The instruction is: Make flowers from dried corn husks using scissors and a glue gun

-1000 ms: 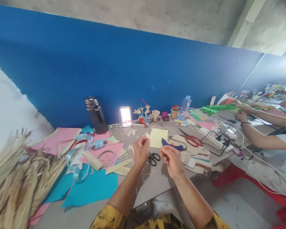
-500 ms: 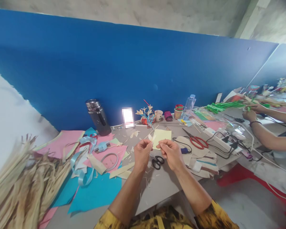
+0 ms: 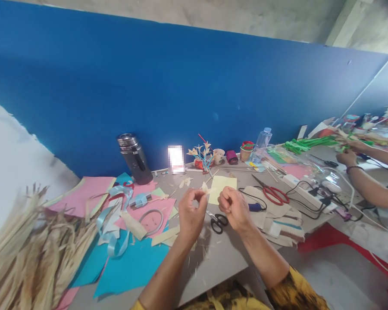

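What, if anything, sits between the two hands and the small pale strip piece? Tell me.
Nothing visible does. The left hand already pinches the pale strip piece at its fingertips, and the right hand is raised right beside it. The black scissors lie below on the table, out of the way.

Both forearms extend forward from the lower edge of view and converge above the near edge of the worktop (image 3: 213, 262). Left hand (image 3: 190, 212): raised, back toward the camera, fingers (image 3: 198, 196) curled with thumb and forefinger pinched together. Right hand (image 3: 234, 207): just beside the left hand, apart from it, loosely fisted, knuckles uppermost.
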Tool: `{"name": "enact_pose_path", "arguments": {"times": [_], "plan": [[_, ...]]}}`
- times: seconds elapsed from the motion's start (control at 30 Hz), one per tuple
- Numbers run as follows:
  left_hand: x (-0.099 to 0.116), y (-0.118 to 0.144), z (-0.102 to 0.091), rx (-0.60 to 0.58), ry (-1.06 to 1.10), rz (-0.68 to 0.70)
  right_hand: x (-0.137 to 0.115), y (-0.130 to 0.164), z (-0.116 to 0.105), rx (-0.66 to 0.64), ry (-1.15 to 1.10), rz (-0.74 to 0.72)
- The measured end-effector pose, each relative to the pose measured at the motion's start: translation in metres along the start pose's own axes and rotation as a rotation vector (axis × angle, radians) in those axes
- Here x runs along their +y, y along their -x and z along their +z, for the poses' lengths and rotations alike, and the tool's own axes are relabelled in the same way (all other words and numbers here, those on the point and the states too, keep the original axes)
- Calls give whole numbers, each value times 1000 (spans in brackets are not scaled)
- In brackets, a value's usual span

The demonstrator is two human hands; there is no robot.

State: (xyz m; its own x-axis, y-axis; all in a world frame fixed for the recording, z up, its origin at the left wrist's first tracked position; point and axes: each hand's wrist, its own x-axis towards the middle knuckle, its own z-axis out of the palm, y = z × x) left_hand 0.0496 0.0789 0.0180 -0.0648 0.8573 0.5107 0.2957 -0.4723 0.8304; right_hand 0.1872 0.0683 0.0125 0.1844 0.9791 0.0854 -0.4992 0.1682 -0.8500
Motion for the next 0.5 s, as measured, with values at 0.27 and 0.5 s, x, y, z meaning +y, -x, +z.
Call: {"name": "enact_pose_path", "arguments": {"times": [0.27,0.5], "plan": [[-5,-3,-1,-48,168,-210,3,4,-9,25,226,-28],[-7,-4,-4,-82,380,-400,5,8,1,-64,288,43]]}}
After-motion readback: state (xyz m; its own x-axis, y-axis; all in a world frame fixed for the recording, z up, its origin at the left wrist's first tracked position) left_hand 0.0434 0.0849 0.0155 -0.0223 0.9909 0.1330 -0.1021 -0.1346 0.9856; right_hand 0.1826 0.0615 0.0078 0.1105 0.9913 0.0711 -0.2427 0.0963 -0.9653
